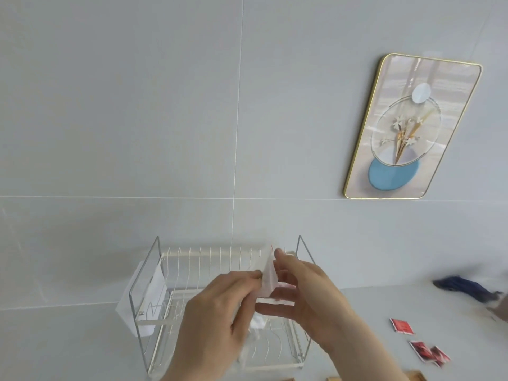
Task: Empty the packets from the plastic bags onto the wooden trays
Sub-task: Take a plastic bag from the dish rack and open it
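Both my hands are raised in front of the dish rack. My left hand [220, 306] and my right hand [299, 287] pinch the top of a clear plastic bag [268, 273] between them. The bag has a thin red strip at its mouth and hangs down, crumpled, below my left hand. What it holds is hidden. Red packets [402, 325] lie loose on the grey counter at the right, two more red packets [428, 351] nearer to me. Corners of wooden trays [416, 376] show at the bottom edge.
A white wire dish rack [220, 306] with clear acrylic sides stands against the tiled wall, a white cup holder [143, 295] on its left. A dark blue cloth [464, 288] lies at the far right. A gold-framed picture [409, 127] hangs on the wall.
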A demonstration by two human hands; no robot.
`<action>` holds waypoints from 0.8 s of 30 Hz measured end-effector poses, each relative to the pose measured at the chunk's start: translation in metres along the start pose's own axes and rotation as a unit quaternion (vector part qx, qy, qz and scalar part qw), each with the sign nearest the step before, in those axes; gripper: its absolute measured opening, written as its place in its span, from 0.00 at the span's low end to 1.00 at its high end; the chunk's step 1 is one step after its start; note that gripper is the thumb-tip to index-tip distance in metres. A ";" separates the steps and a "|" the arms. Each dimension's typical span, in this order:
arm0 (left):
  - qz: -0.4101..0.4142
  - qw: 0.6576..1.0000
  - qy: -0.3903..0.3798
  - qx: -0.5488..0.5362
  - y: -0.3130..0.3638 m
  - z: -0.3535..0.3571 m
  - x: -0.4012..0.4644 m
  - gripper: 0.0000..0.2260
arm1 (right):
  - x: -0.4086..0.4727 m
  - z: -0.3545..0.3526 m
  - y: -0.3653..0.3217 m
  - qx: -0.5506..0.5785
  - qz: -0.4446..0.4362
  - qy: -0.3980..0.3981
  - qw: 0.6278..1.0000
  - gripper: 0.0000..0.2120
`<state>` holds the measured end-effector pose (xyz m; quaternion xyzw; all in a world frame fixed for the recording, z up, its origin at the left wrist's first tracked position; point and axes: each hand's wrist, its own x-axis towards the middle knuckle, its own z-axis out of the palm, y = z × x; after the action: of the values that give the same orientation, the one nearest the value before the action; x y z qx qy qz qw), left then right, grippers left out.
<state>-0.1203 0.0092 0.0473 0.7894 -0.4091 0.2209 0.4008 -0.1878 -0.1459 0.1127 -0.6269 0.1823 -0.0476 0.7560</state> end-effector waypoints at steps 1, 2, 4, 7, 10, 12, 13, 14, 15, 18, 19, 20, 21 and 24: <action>0.018 1.000 -0.006 0.006 0.003 0.002 -0.005 0.08 | -0.005 -0.006 0.004 0.008 0.006 0.002 1.000 0.22; 0.034 0.999 -0.016 0.008 0.005 0.005 -0.011 0.08 | -0.010 -0.012 0.009 0.011 0.012 0.004 1.000 0.23; 0.060 0.997 -0.045 0.004 0.009 0.014 -0.025 0.08 | -0.018 -0.022 0.021 -0.011 0.022 0.009 1.000 0.22; 0.065 0.994 -0.088 -0.007 0.012 0.030 -0.048 0.08 | -0.027 -0.038 0.048 -0.032 0.047 0.037 0.998 0.15; 0.048 0.990 -0.131 -0.007 0.014 0.044 -0.071 0.07 | -0.035 -0.047 0.076 -0.013 0.084 0.078 0.993 0.17; 0.028 0.985 -0.171 0.000 0.017 0.054 -0.087 0.07 | -0.039 -0.049 0.094 -0.021 0.106 0.088 0.990 0.20; 0.020 0.982 -0.189 0.002 0.017 0.058 -0.094 0.08 | -0.041 -0.048 0.102 -0.034 0.116 0.090 0.989 0.19; 0.013 0.979 -0.206 0.007 0.018 0.063 -0.101 0.08 | -0.042 -0.048 0.112 -0.048 0.124 0.093 0.987 0.17; 0.009 0.974 -0.224 0.014 0.017 0.066 -0.107 0.09 | -0.043 -0.049 0.121 -0.063 0.131 0.097 0.985 0.15; -0.004 0.965 -0.262 0.025 0.014 0.078 -0.123 0.13 | -0.044 -0.050 0.144 -0.096 0.147 0.121 0.977 0.11; -0.011 0.963 -0.268 0.029 0.014 0.081 -0.127 0.15 | -0.043 -0.050 0.149 -0.099 0.152 0.126 0.975 0.11; -0.021 0.961 -0.273 0.031 0.014 0.084 -0.132 0.16 | -0.043 -0.050 0.153 -0.098 0.159 0.131 0.974 0.10; -0.032 0.959 -0.278 0.030 0.015 0.085 -0.134 0.16 | -0.041 -0.050 0.156 -0.096 0.164 0.133 0.973 0.08; -0.051 0.954 -0.294 0.027 0.009 0.088 -0.147 0.12 | -0.038 -0.053 0.167 -0.134 0.170 0.141 0.966 0.08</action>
<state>-0.2092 0.0035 -0.0998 0.8500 -0.4618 -0.0308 0.2517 -0.2670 -0.1489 -0.0486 -0.6697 0.3951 0.0187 0.6285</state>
